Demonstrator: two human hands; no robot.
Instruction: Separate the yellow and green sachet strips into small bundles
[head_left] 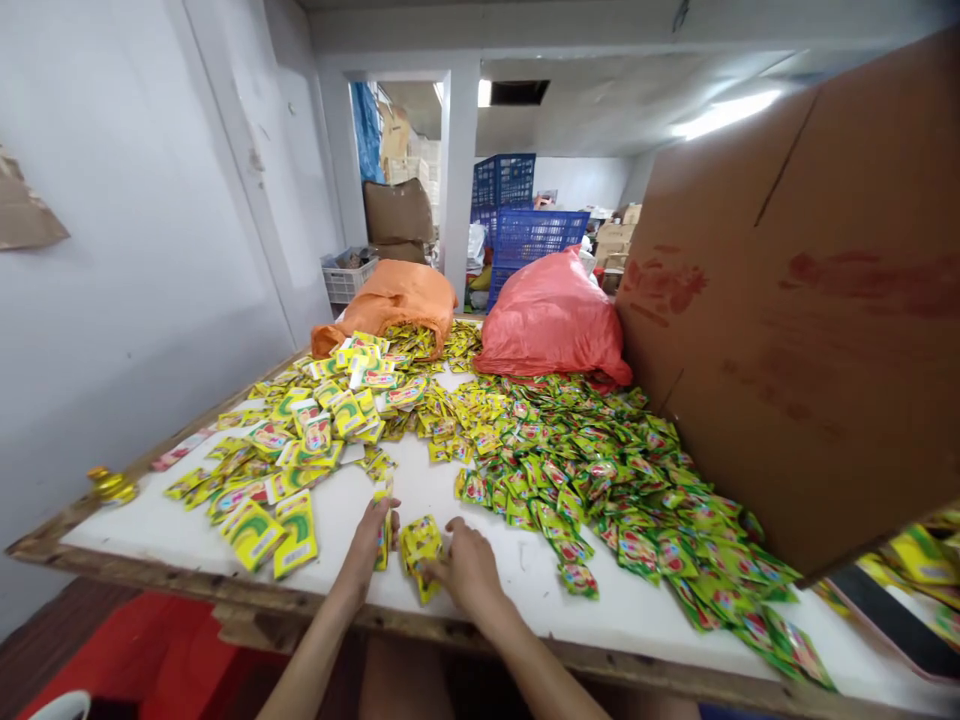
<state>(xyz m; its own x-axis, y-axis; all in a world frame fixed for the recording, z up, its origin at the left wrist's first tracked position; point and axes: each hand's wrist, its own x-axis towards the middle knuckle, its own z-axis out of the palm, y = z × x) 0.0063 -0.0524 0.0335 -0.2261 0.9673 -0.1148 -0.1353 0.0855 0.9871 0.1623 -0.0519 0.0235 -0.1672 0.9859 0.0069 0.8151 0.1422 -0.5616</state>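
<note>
A white-topped, wood-edged counter (547, 600) carries everything close by, with a tall cardboard panel (810, 300) leaning in along its right side. At the far end rest a red bag (555, 310) and a smaller orange bag (409, 290); nearer lie a broad heap of green sachets (600, 470) and, to the left, a pile of flat yellow packs (330, 420). At the near edge, the left hand (367, 545) has its grip closed round an upright slim pack (383, 535), while the right hand (472, 570) pinches the right side of a crinkled yellow packet (420, 545) just beside it — one piece or several, one cannot tell. Both look light; the slim pack seems stiffer, best held by its flat sides, the crinkled one soft and slippery — safest pinched at an edge.
</note>
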